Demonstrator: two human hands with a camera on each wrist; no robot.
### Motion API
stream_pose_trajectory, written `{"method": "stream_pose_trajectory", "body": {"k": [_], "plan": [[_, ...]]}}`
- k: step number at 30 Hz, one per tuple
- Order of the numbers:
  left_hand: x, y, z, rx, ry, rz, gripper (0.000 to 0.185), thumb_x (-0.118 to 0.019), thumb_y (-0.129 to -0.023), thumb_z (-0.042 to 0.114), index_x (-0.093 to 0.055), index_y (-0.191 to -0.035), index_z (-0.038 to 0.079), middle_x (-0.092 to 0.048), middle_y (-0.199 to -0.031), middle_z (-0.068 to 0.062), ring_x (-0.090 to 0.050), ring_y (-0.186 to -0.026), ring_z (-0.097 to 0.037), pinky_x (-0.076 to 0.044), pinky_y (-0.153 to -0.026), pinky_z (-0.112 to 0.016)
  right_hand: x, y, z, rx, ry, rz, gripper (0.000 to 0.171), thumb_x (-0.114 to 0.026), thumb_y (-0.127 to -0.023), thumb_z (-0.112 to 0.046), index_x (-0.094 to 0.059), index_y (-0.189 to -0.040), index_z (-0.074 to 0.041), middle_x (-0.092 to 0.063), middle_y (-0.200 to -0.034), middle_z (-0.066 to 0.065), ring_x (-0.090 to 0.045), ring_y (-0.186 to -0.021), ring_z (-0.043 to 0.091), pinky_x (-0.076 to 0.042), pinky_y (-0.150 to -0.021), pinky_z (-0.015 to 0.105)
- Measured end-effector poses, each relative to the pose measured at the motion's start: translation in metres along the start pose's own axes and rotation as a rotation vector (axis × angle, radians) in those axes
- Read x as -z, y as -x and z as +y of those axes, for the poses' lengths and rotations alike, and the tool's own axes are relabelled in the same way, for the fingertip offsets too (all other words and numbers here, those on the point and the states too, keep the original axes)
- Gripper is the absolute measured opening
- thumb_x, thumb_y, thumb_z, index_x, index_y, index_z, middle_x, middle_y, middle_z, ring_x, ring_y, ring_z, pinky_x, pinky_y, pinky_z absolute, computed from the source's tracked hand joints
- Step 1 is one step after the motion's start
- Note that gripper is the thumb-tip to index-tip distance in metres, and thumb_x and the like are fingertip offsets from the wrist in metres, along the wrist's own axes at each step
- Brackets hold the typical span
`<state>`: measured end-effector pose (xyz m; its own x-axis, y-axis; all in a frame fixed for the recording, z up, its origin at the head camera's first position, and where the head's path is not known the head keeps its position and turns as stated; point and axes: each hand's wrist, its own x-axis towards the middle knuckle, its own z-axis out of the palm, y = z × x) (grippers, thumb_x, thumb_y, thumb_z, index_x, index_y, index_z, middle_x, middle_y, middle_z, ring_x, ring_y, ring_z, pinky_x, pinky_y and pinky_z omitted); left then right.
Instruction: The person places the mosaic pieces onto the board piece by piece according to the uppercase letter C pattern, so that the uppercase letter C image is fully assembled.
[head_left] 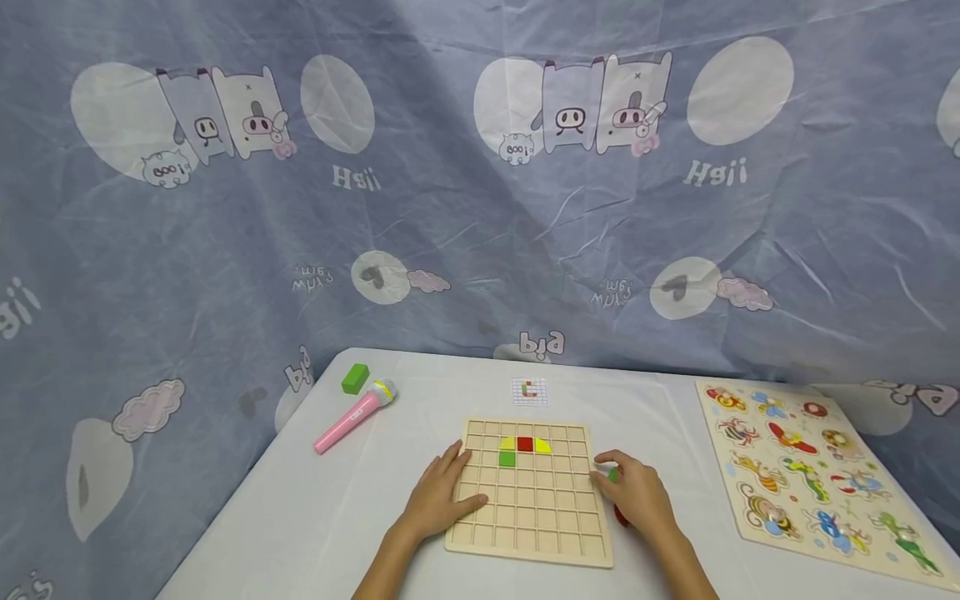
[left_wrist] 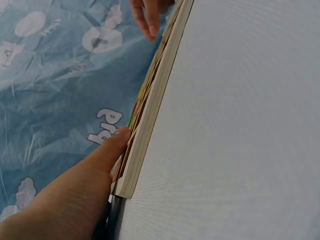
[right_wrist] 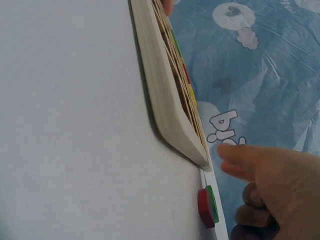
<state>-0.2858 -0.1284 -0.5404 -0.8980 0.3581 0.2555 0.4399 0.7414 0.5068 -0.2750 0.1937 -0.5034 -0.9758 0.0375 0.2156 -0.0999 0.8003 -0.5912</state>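
A square wooden grid board [head_left: 532,500] lies on the table. In its upper cells sit a red square tile [head_left: 525,444], two yellow rounded tiles, one on each side of it, and a green square tile [head_left: 507,459] below the left one. My left hand [head_left: 437,496] rests at the board's left edge, thumb over the grid and fingers fairly straight. Just off the right edge is my right hand [head_left: 637,492], index finger and thumb apart with nothing visible between them. Beneath it lie a green piece [right_wrist: 213,202] and a red piece [right_wrist: 204,207], partly covered in the head view.
Behind the board lies a small pattern card [head_left: 529,391]. A pink toy microphone [head_left: 352,421] and a green block [head_left: 355,379] are at the back left. To the right lies an insect puzzle board [head_left: 817,467]. A printed blue curtain [head_left: 480,217] hangs behind the white table [head_left: 300,508].
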Motion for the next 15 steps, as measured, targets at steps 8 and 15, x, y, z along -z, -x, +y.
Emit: {"method": "stream_pose_trajectory", "body": {"k": [8, 15], "plan": [[-0.001, 0.0, -0.003, 0.019, -0.017, -0.01, 0.082, -0.054, -0.081, 0.063, -0.038, -0.14, 0.008, -0.024, -0.15, -0.012, -0.026, -0.134, -0.035, -0.02, -0.108, -0.05, 0.001, 0.002, 0.01, -0.061, 0.051, -0.062, 0.04, -0.073, -0.078, -0.034, -0.065, -0.108, -0.009, -0.045, -0.063, 0.0, -0.041, -0.055, 0.015, -0.031, -0.045, 0.028], [0.0, -0.001, -0.001, 0.011, -0.013, -0.01, 0.082, -0.055, -0.082, 0.061, -0.038, -0.14, 0.007, -0.024, -0.149, -0.013, -0.026, -0.134, -0.033, -0.02, -0.108, -0.05, 0.005, 0.003, 0.012, -0.071, 0.027, -0.068, 0.041, -0.074, -0.076, -0.037, -0.066, -0.105, -0.009, -0.044, -0.06, 0.0, -0.04, -0.05, 0.014, -0.031, -0.043, 0.027]]}}
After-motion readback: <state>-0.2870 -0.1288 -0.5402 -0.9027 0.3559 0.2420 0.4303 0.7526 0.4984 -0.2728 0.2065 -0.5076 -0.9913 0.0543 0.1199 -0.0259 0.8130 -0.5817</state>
